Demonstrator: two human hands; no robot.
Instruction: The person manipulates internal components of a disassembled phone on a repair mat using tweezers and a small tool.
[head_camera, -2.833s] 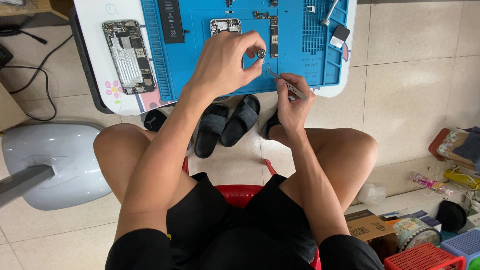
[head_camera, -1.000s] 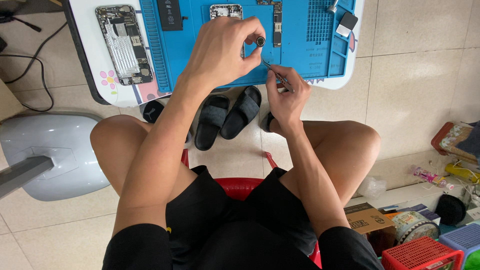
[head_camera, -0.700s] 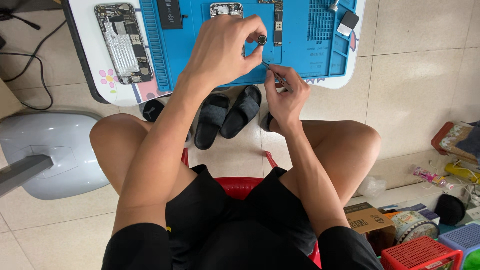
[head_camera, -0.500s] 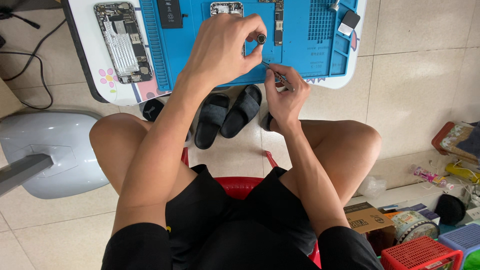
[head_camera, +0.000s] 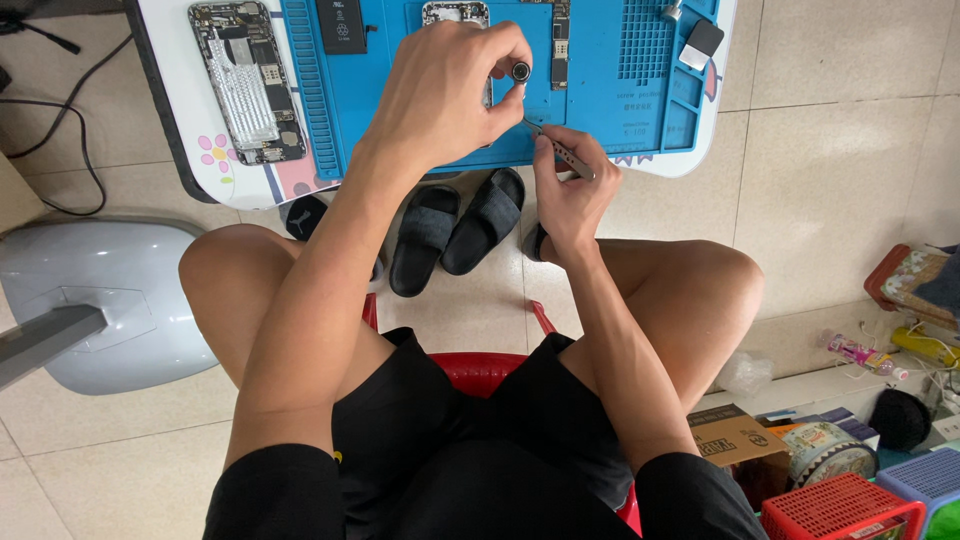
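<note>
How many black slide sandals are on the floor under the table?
2: one sandal lies left, the other sandal right beside it, touching, below the table edge. Dark shapes near both feet could be other footwear, partly hidden.

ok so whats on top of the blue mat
On the blue mat: a black battery, a circuit board strip, a small dark block. The left hand covers most of another phone part.

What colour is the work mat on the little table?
Bright blue work mat, seen clearly in the head view.
</note>
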